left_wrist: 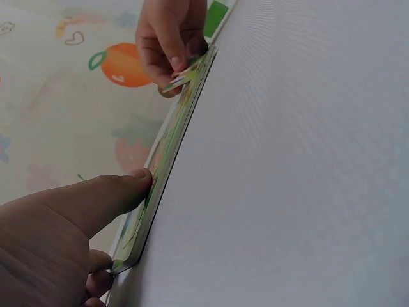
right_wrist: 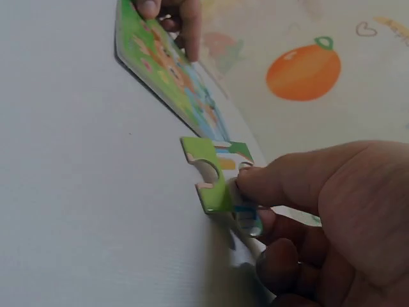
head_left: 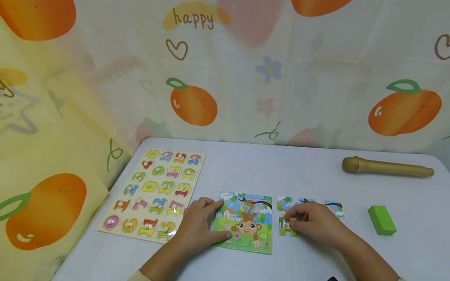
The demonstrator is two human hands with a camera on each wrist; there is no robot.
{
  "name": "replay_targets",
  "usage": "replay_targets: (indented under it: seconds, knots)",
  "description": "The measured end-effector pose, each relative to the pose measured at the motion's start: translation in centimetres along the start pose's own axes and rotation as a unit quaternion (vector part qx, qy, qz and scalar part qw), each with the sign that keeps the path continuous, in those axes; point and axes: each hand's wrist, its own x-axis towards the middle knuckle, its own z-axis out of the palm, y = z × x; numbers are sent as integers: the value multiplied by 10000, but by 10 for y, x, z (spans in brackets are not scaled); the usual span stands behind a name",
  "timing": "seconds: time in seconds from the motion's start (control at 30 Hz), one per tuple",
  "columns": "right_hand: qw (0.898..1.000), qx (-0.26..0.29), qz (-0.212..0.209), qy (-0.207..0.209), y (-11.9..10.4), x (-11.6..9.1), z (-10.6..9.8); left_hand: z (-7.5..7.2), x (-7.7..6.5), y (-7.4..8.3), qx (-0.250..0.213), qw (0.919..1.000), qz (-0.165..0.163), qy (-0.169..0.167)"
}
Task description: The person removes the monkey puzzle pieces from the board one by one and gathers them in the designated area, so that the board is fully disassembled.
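A square puzzle board (head_left: pixel 247 222) printed with a hanging monkey lies near the middle of the table. My left hand (head_left: pixel 198 225) rests at its left side, thumb on the lower-left part and index finger on the left edge. To the right of the board, my right hand (head_left: pixel 316 222) pinches a puzzle piece (right_wrist: pixel 206 179) between thumb and fingers. This piece is green with a round notch, blue and white nearer the thumb; the fingers hide part of it. More loose puzzle pieces (head_left: pixel 335 207) lie just beyond the right hand, partly covered by it.
A number board (head_left: pixel 152 192) with colourful numerals lies left of the left hand. On the right is a green block (head_left: pixel 382 220); a brown stick with a rounded head (head_left: pixel 387 167) lies at the back right. Behind the white table (head_left: pixel 254 170) hangs a fruit-patterned cloth (head_left: pixel 317 90).
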Motion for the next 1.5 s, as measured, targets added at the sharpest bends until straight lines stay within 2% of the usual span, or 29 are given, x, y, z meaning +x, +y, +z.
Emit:
replay_targets:
  seconds: [0.13,0.43,0.63,0.87,1.0,1.13,1.3,1.5]
  knots:
    - [9996,-187,-27,233,0,0,3,-1,0,1,-37,10000,-17,-6]
    - [9964,-551,196,611,3,0,9,-1,-1,0,-6,10000,28,15]
    - [9935,-772,109,831,7,-3,13,-1,0,0,-2,10000,59,0]
    - [9914,-834,97,1000,8,-4,15,-2,0,0,-79,10000,-48,20]
    - [9924,-651,178,1025,8,-6,15,-2,1,1,-253,9996,-93,40]
    - [9948,-176,268,970,9,-7,11,-1,1,4,-418,9991,-14,78]
    - [9959,182,337,822,9,-5,7,2,2,6,-575,9982,181,55]
    - [9953,599,542,539,0,-3,2,7,4,4,-481,9976,490,110]
